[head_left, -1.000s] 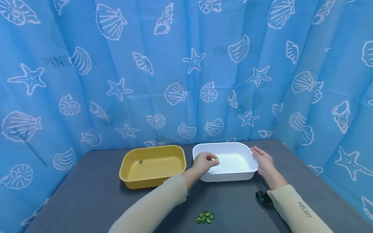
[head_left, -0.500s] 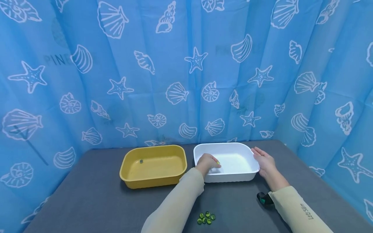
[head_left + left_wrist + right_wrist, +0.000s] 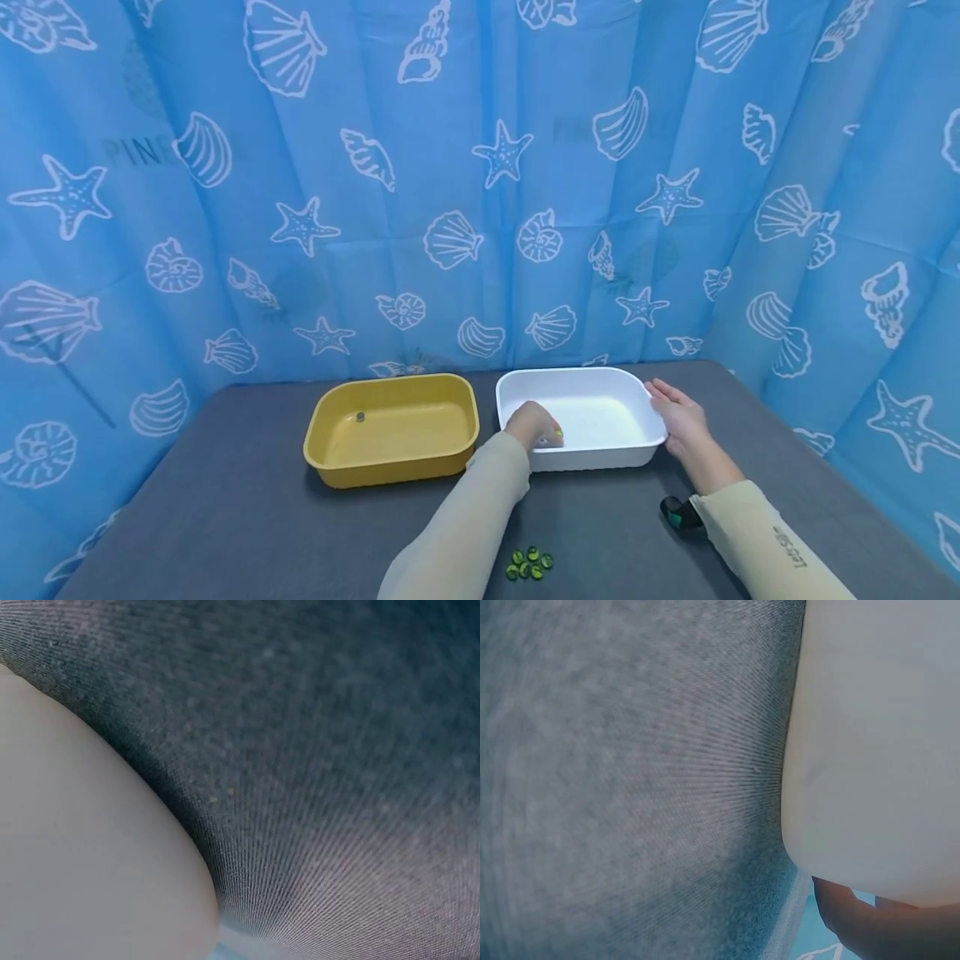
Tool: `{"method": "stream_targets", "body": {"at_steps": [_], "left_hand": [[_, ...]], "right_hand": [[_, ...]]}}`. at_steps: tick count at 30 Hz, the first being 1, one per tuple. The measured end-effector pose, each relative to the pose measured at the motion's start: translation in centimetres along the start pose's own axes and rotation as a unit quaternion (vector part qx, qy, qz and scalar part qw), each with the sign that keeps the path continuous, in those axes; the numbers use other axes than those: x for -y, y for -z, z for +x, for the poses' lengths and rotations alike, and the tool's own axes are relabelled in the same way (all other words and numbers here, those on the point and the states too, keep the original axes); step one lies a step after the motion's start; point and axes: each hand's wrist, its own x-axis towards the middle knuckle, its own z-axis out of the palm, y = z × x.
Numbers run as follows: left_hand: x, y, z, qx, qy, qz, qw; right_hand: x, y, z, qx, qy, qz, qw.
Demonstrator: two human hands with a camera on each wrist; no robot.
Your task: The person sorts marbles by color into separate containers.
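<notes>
My left hand [image 3: 536, 423] reaches over the front left rim of the white tray [image 3: 600, 458], knuckles up. Its fingertips pinch a small yellow-green marble [image 3: 558, 433], mostly covered by the fingers. My right hand [image 3: 678, 417] rests against the tray's right end, its straight fingers along the outside of the rim. In the right wrist view the right fingers [image 3: 847, 915] show beyond a pale rounded surface close to the lens. Several green marbles [image 3: 528, 563] lie in a cluster on the grey cloth near the front. The left wrist view shows cloth and a blurred pale shape.
A yellow tray [image 3: 390, 468] stands left of the white one, with a small dark round thing [image 3: 360, 417] in it. By the right sleeve lies a black strap-like item [image 3: 678, 512] with a green patch. A blue shell-print curtain [image 3: 480, 208] closes off the back.
My left hand has gone lower into the front left part of the white tray with the marble, its forearm swinging to the right. The right hand has stayed at the tray's end.
</notes>
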Motion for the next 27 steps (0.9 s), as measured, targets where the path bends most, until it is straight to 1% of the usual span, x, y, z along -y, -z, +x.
{"method": "stream_targets", "body": {"at_steps": [1,4,7,8,10,13,15,17,19,21,23,25,27], "left_hand": [[0.0,0.0,-0.2,-0.001,-0.001,0.008,1.0],[-0.2,0.1,-0.5,-0.001,0.002,0.009,1.0],[-0.3,0.1,-0.2,0.003,0.005,0.005,1.0],[-0.2,0.0,0.0,0.005,0.009,-0.003,0.9999],[-0.1,0.0,0.4,0.01,0.005,-0.011,0.9999],[0.1,0.2,0.9,0.019,-0.003,-0.071,0.9973],[0.2,0.6,0.9,0.019,-0.018,-0.111,0.9935],[0.3,1.1,0.7,0.017,-0.035,-0.162,0.9861],[0.3,1.8,0.3,0.015,-0.056,-0.189,0.9803],[0.3,2.4,-0.4,0.024,-0.078,-0.218,0.9726],[0.6,2.9,-1.3,0.036,-0.096,-0.234,0.9669],[1.0,3.2,-2.2,0.043,-0.119,-0.236,0.9637],[1.6,3.4,-3.1,0.041,-0.132,-0.237,0.9617]], "right_hand": [[0.0,0.0,0.0,0.002,0.0,0.001,1.0],[0.1,0.1,-0.1,0.006,0.002,0.001,1.0],[0.2,0.1,-0.2,0.003,0.002,0.002,1.0],[0.2,0.1,-0.2,0.001,0.002,0.001,1.0],[0.2,0.0,-0.2,0.0,0.002,-0.001,1.0],[0.1,-0.1,-0.1,0.0,0.0,0.002,1.0],[0.1,-0.2,-0.1,0.003,-0.002,0.003,1.0],[0.1,-0.3,-0.1,0.006,-0.003,0.003,1.0],[0.0,-0.3,0.0,0.008,-0.002,0.003,1.0],[0.0,-0.3,0.0,0.007,0.0,0.001,1.0],[0.0,-0.2,0.0,0.003,0.003,0.001,1.0],[0.0,-0.2,0.0,-0.001,0.004,0.002,1.0],[-0.1,-0.3,-0.1,-0.004,0.003,0.002,1.0]]}}
